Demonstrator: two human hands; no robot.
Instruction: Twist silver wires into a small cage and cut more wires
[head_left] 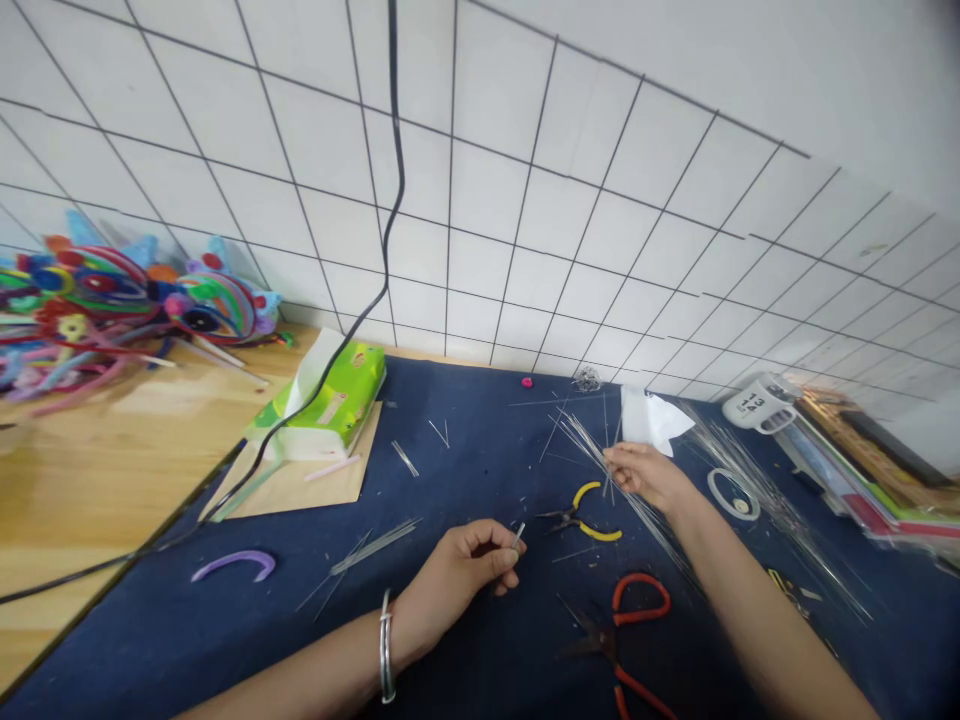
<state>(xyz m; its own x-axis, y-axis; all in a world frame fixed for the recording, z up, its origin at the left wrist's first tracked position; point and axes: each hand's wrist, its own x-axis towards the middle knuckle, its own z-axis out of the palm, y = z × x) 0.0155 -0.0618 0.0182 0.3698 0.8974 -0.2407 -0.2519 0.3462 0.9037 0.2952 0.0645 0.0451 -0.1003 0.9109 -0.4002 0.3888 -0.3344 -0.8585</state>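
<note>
My left hand (480, 558), with a silver bangle at the wrist, is closed in a pinch around a short, thin silvery piece (518, 536), which looks like cut wire. Farther right, my right hand (637, 470) has its fingertips pinched together over a bundle of long thin wires (652, 530); a wire seems to be between them, though the fingers partly hide it. Between the hands lie yellow-handled pliers (585, 518). Nearer to me are red-handled scissors (619, 640), blades apart. Short wires (375, 548) rest left of my left hand.
A green tissue pack (337, 395) sits at the left under a black cable (386, 250). Also there are a purple curved piece (236, 564), colourful fuzzy crafts (217, 300), a tape roll (733, 494), more long wires (780, 520), a white mug (756, 405) and stacked books (862, 470).
</note>
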